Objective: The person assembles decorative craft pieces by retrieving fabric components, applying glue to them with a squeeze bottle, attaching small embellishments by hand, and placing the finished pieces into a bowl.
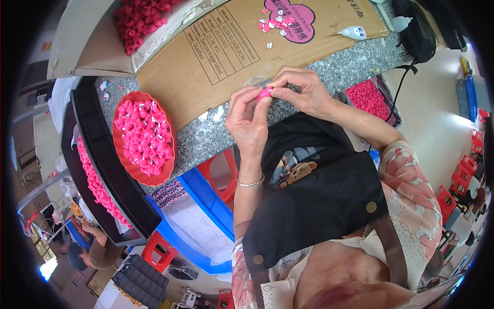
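Above the near edge of the grey speckled worktop (193, 147), my two hands meet at a small glossy pink piece (265, 93). My left hand (248, 116) pinches it between thumb and fingers. From the other side my right hand (304, 91) closes thumb and forefinger at its end, where a tiny white spot shows. The fingers hide most of the piece, so its full shape cannot be made out. Under and beyond the hands lies a flat cardboard sheet (175, 85) with printed text.
To the left, a scalloped red dish (170, 154) holds many pink pieces with whitish tips. Small pink and white parts (278, 23) and a white squeeze bottle (354, 33) lie on the cardboard. A black tray (85, 110) and blue bin (206, 198) stand nearby. Another person (98, 247) is at lower left.
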Available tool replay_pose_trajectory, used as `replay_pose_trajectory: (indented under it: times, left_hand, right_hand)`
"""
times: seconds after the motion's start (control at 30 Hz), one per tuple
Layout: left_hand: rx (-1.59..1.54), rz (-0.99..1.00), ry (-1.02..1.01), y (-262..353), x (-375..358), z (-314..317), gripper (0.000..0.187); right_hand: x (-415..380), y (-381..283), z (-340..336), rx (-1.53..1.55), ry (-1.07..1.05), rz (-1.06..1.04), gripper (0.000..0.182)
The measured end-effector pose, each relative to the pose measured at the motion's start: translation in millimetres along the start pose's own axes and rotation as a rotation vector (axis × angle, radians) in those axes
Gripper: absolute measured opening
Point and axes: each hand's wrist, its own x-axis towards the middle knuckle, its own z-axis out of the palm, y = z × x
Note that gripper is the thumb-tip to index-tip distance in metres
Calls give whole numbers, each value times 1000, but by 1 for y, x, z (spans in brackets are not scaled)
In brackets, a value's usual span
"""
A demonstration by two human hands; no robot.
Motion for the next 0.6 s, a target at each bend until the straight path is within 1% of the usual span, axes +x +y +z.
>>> replay_pose_trajectory:
  times: [0.07,0.27,0.47,0.57,0.6]
  left_hand:
    - [3,-1,9,-2,0,0,19]
    - [2,-10,27,-1,0,1,19]
    - [-18,-9,33,-5,1,0,19]
    - [-161,-226,-4,-9,4,-7,18]
    - [-208,-280,-6,-9,6,-9,16]
  right_hand:
    - [0,1,4,-11,48,-19,9]
    - [0,2,8,-28,84,-33,8]
    - [0,3,7,-51,61,-13,9]
    - [2,6,3,68,-13,108,13]
    - [1,5,-1,75,26,167,15]
